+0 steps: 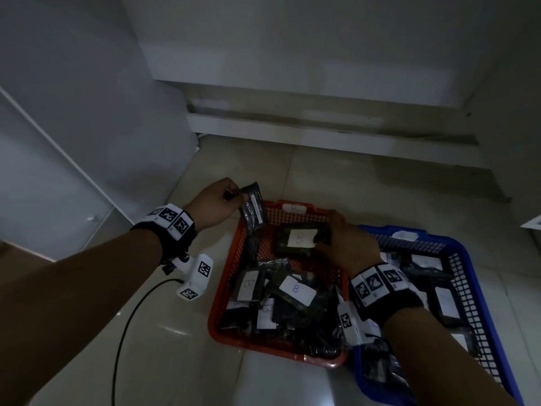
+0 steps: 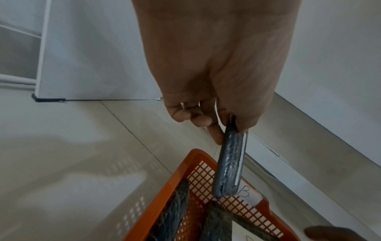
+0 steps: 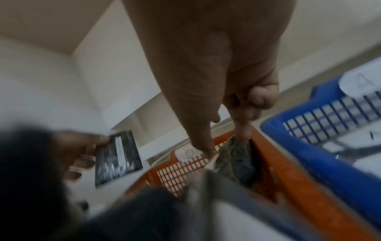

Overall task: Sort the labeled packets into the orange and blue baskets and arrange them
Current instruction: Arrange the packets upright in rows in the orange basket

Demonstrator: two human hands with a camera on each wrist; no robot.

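Note:
An orange basket (image 1: 231, 259) sits on the floor with several dark packets carrying white "B" labels. My left hand (image 1: 216, 200) pinches the top of a dark packet (image 1: 253, 208) that hangs upright over the basket's far left corner; the left wrist view shows this packet (image 2: 228, 164) edge-on above the orange basket (image 2: 181, 172). My right hand (image 1: 347, 238) grips the right edge of a "B"-labelled packet (image 1: 298, 238) at the far end of the basket. To the right stands the blue basket (image 1: 468, 276) holding more labelled packets.
White cabinet panels (image 1: 87, 127) rise to the left and a white baseboard (image 1: 322, 130) runs along the back. A black cable (image 1: 128, 323) loops over the tiled floor left of the orange basket. The two baskets touch side by side.

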